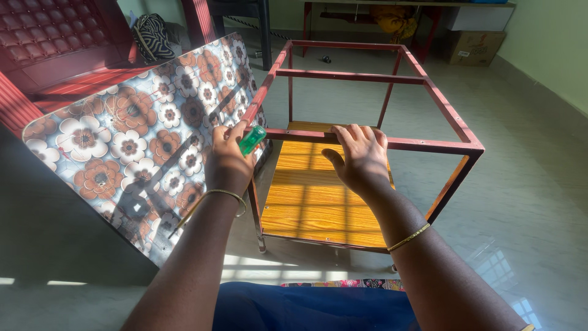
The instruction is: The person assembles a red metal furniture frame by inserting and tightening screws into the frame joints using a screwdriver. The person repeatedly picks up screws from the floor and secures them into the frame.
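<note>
1. Clearly, the left hand (228,160) is clenched around a green-handled screwdriver (252,140) at the red metal frame (375,143)'s ten o'clock corner.
2. Right hand (361,158) grasps the near top rail.
3. Risk: the leaning floral tabletop (131,132) at nine o'clock could slide if bumped.

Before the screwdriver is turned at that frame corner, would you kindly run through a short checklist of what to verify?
1. Left hand grips green-handled screwdriver: ok.
2. Right hand braces the front rail of the red metal frame: ok.
3. Screwdriver tip seated in a screw: cannot tell, hidden by the hand.
4. Wooden shelf sits flat in the frame: ok.
5. Floral panel leaning close beside the left hand: not ok, it crowds the hand.
</note>
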